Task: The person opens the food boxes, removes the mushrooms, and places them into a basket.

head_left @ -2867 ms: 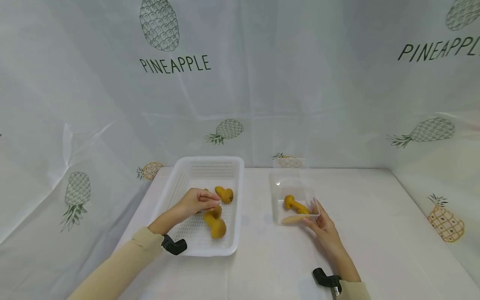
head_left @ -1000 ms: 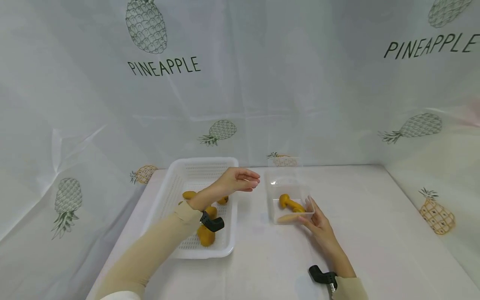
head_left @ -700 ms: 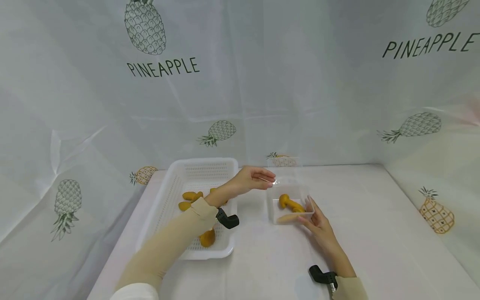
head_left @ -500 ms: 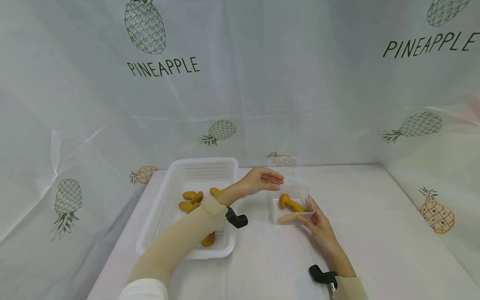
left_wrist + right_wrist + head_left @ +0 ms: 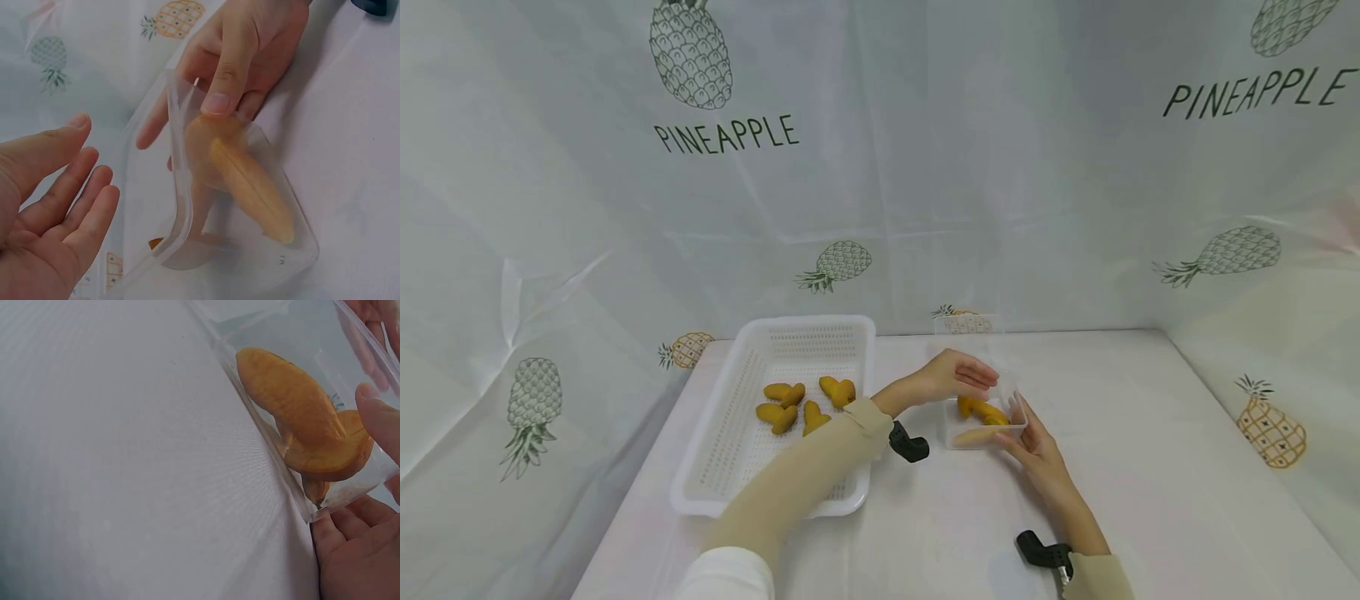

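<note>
My left hand (image 5: 958,375) hovers above the clear plastic box (image 5: 294,262), palm turned toward it. In the left wrist view its thumb and fingers are apart and nothing lies between them. Gripping the box's near right corner is my right hand (image 5: 1041,458), its thumb on the wall and other fingers around the side. Inside the box lie yellow-brown mushrooms (image 5: 985,411), partly covered by the left hand in the head view. Seen from the right wrist, one mushroom (image 5: 290,394) leans along the box wall.
Left of the box stands a white perforated basket (image 5: 688,503) holding several yellow-brown mushrooms (image 5: 778,417); the left sleeve (image 5: 790,483) hides part of it. The box's transparent lid (image 5: 966,342) stands raised behind it. A pineapple-print sheet (image 5: 1000,167) hangs behind the white table (image 5: 1150,467).
My left hand has travelled right, from among the mushrooms in the basket to over the box. The right hand keeps its hold on the box. The head view has shifted slightly.
</note>
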A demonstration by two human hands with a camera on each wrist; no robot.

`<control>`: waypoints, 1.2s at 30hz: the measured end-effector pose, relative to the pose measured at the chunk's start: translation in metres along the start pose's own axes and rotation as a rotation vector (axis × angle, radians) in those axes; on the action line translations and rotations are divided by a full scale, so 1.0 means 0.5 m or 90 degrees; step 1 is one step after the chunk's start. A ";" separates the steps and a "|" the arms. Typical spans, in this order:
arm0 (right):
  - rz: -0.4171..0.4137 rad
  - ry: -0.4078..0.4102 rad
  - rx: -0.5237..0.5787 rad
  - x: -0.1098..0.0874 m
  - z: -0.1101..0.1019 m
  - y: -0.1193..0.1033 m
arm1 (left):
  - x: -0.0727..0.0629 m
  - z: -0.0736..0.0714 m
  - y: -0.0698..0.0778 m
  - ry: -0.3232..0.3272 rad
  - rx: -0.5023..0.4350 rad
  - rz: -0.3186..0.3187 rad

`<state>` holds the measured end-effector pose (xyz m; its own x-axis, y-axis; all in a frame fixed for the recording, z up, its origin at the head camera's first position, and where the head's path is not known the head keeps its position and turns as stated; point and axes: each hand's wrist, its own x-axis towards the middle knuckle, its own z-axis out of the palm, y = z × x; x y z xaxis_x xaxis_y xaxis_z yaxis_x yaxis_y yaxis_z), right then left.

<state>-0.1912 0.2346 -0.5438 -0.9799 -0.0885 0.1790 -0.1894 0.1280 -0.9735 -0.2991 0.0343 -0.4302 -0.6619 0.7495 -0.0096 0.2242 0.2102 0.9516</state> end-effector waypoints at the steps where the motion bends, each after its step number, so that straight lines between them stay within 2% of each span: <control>1: -0.002 0.000 0.001 0.000 0.000 0.001 | 0.003 0.003 -0.003 -0.006 0.001 0.000; 8: -0.016 -0.005 0.017 0.002 0.003 0.005 | 0.012 0.024 -0.015 -0.035 -0.004 -0.030; 18: -0.034 -0.015 0.035 0.003 0.003 0.004 | 0.025 0.045 -0.027 -0.072 0.001 -0.023; 24: -0.034 -0.010 0.036 0.000 0.004 0.005 | 0.027 0.059 -0.032 -0.085 -0.012 -0.033; 36: -0.005 -0.009 0.022 -0.004 0.002 0.001 | 0.037 0.070 -0.044 -0.112 0.068 -0.031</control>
<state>-0.1893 0.2340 -0.5451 -0.9772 -0.1027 0.1856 -0.1952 0.0935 -0.9763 -0.2914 0.0653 -0.4620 -0.5414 0.8326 -0.1170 0.2753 0.3070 0.9110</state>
